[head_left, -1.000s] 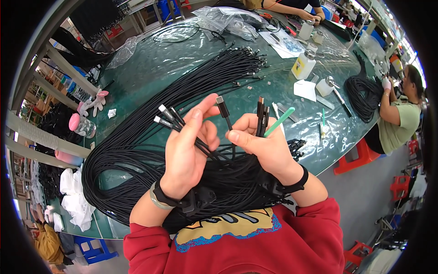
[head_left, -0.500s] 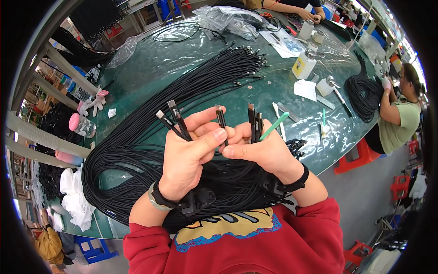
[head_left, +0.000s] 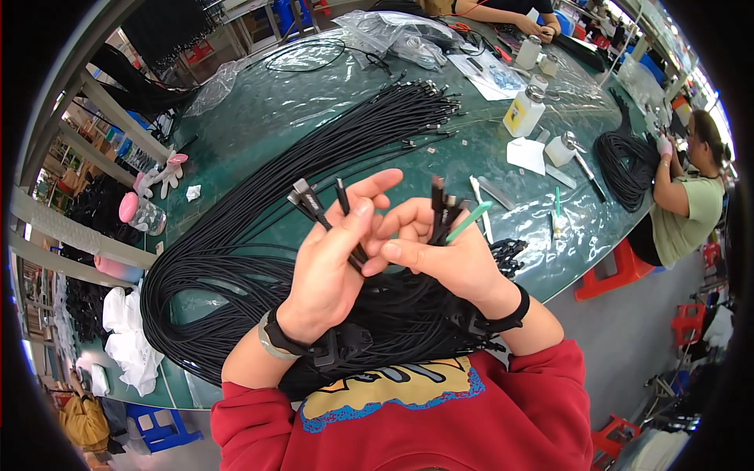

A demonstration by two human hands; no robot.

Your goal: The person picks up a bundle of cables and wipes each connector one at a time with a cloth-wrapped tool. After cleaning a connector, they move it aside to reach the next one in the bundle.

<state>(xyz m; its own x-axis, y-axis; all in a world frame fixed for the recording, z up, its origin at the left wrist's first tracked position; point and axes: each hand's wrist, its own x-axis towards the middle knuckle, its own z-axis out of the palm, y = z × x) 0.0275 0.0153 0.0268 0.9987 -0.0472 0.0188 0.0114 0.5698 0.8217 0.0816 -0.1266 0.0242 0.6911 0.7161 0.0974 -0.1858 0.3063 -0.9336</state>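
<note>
Holds a small fan of black plugs (head_left: 310,202) in the left hand (head_left: 322,275) — closed around the cords below, with thumb bent in and index finger stretched out to the right. Grips further plugs (head_left: 438,206) upright in the right hand (head_left: 459,267), along with a slim green strip (head_left: 471,220) just beside them, with fingers curled in and thumb pointing left. Cannot tell contact from gap between the fingertips of the two hands, close together above a heap of black cables (head_left: 400,314). Wears a dark strap (head_left: 520,310) on the right wrist.

Faces a green surface (head_left: 259,118) under clear film. Has a long bundle (head_left: 314,153) of cables laid across it, looped at the left and ending in many small plugs beyond the hands. Shares the surface, to the right, with a white stick (head_left: 481,208), a sheet of paper (head_left: 525,155), a yellow-labelled bottle (head_left: 523,114) and a white bottle (head_left: 559,149) with a metal top. Leaves a pink-lidded jar (head_left: 143,213) and a white bag (head_left: 129,341) over at the left. Sits well apart from a co-worker (head_left: 679,192) at the right — near a dark coil (head_left: 624,169).
</note>
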